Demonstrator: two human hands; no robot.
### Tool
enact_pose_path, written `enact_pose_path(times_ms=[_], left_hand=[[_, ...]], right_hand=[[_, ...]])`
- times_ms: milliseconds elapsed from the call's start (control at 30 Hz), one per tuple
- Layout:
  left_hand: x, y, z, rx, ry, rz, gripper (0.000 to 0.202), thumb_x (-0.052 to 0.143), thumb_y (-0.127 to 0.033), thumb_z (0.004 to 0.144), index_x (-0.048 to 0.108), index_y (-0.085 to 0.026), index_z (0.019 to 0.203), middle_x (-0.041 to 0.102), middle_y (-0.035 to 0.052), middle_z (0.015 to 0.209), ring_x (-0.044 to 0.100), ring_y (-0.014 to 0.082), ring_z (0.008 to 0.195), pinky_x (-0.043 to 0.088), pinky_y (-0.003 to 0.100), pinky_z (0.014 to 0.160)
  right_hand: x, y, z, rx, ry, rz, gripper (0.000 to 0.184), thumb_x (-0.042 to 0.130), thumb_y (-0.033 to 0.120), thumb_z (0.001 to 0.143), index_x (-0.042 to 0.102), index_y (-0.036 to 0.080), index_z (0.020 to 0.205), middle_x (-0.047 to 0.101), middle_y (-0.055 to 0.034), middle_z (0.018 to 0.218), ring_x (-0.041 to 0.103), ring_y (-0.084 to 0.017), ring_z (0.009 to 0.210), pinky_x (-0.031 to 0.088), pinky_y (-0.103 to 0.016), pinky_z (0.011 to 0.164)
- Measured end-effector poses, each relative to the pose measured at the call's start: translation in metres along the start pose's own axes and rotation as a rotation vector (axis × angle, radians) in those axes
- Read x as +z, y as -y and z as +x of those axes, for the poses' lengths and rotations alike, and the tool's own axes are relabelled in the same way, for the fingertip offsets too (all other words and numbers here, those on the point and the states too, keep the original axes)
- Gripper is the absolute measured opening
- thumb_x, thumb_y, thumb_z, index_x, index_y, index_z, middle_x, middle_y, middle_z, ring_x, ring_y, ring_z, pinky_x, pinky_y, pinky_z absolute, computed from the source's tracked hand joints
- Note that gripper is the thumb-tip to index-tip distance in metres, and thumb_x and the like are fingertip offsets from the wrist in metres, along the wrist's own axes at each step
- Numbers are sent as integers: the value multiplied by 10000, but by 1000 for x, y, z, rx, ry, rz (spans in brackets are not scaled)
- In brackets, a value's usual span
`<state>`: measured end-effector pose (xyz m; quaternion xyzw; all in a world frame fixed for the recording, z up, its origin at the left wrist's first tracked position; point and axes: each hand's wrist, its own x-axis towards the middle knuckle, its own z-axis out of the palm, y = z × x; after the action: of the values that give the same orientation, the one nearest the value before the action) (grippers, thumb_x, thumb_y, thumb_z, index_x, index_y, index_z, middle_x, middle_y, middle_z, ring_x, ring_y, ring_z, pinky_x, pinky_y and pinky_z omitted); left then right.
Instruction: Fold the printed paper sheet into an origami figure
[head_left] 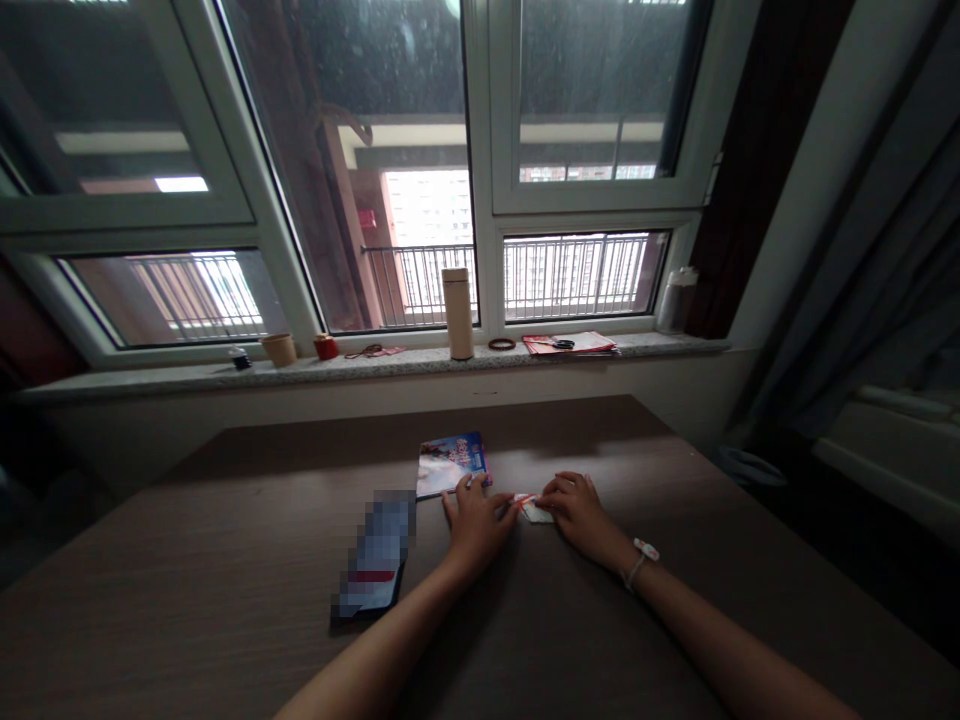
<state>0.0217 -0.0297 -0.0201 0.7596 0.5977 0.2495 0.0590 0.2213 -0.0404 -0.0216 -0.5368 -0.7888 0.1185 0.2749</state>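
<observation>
A small folded piece of white paper [537, 512] with red markings lies on the table between my hands. My left hand [480, 522] pinches its left edge between thumb and forefinger, while the other fingers reach toward a blue and white printed booklet [450, 465]. On the right edge of the paper, the closed fingertips of my right hand [581, 515] hold it down; they partly cover it. A bracelet with a pale charm [645, 549] circles my right wrist. Left of my left forearm lies a phone [379, 555], its screen blurred out.
The brown table [225, 560] reaches toward the windowsill [375, 368]. Along the sill stand a beige thermos [458, 315], a paper cup [280, 349], a small red container [325, 346] and a clear bottle [677, 300]. Scissors [559, 343] rest on red and white papers [592, 345].
</observation>
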Motion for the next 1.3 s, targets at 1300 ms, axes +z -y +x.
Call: enact_pose_path(times_ms=[1300], left_hand=[[0, 2, 4, 77, 111, -46, 237, 683, -356, 824, 716, -404, 1055, 449, 62, 1411, 277, 347, 1356, 111, 678, 1070]], right_hand=[[4, -8, 2, -45, 13, -41, 236, 593, 423, 864, 683, 358, 1073, 609, -20, 1172, 364, -293, 1268, 125, -601, 1112]])
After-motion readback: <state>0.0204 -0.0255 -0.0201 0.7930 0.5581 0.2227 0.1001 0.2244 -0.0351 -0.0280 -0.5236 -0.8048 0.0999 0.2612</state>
